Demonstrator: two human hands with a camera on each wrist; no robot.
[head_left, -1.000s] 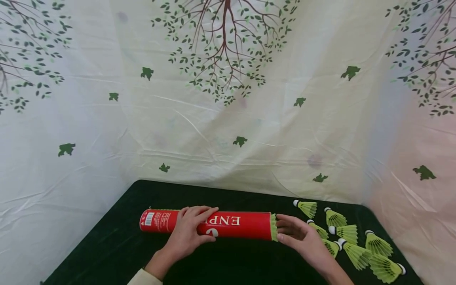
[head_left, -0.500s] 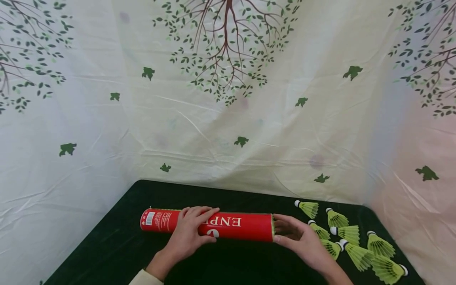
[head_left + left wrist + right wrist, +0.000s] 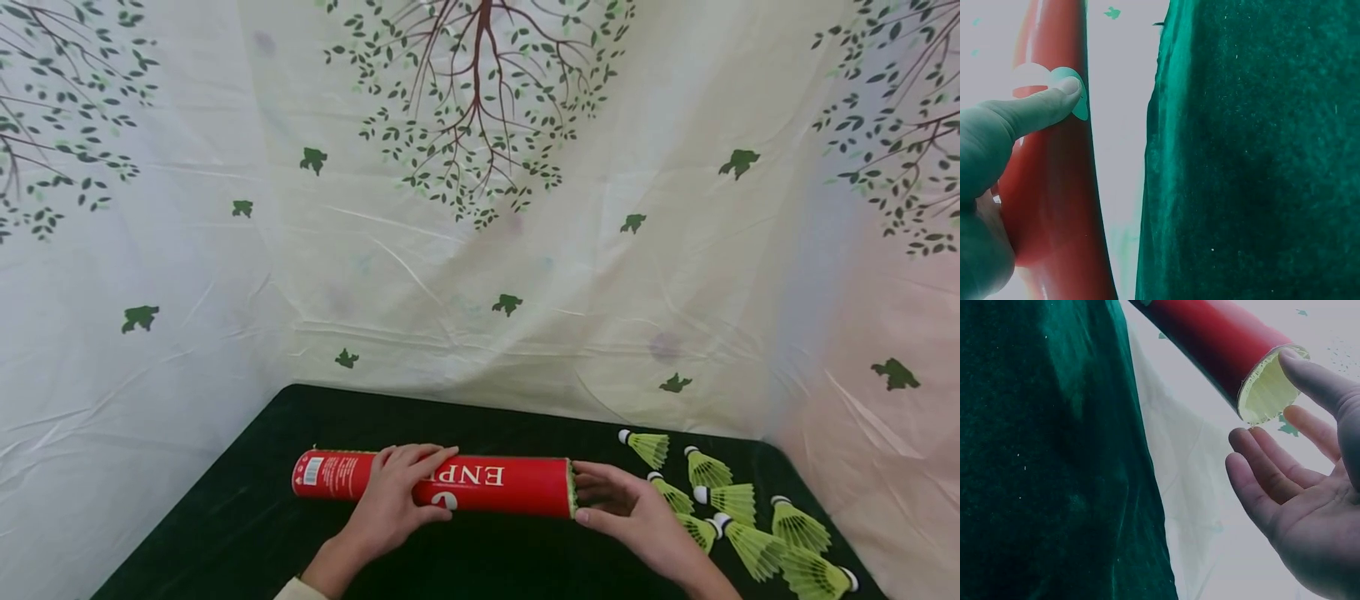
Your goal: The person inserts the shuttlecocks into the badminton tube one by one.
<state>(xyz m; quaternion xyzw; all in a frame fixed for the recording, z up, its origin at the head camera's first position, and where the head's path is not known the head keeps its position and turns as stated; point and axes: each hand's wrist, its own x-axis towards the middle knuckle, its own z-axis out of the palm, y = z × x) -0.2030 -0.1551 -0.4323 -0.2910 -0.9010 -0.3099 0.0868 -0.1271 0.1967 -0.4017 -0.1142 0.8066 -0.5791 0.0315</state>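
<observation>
At the left, the barcode [image 3: 312,471] and small print mark one end of my red shuttlecock tube [image 3: 525,487], which I hold sideways. Seen from my head it simply overlaps the dark green tabletop [image 3: 480,562]; both wrist views show a band of white backdrop [image 3: 420,300] between it and the tabletop's edge, so it is up off the cloth. My left hand [image 3: 397,492], below a pale cuff [image 3: 296,591], grips the tube around its middle, fingers over the far side. The left wrist view shows my thumb [image 3: 1041,112] lying over the white emblem [image 3: 1030,74]; the fingers behind the tube are mostly hidden there. Upside-down letters, ENP, run on from my hand.

At the tube's right end, my right hand [image 3: 637,517] is spread, thumb apart from the gently bent fingers, nothing pinched between them. The thumb tip meets the rim in the right wrist view, though I can't tell whether it touches. That view alone looks into the mouth, where a yellow-green shuttlecock skirt [image 3: 1269,390] sits inside the rim; from my head just a thin fringe shows. Farthest right, eight loose yellow-green shuttlecocks [image 3: 752,546] with white corks lie scattered on the tabletop.
</observation>
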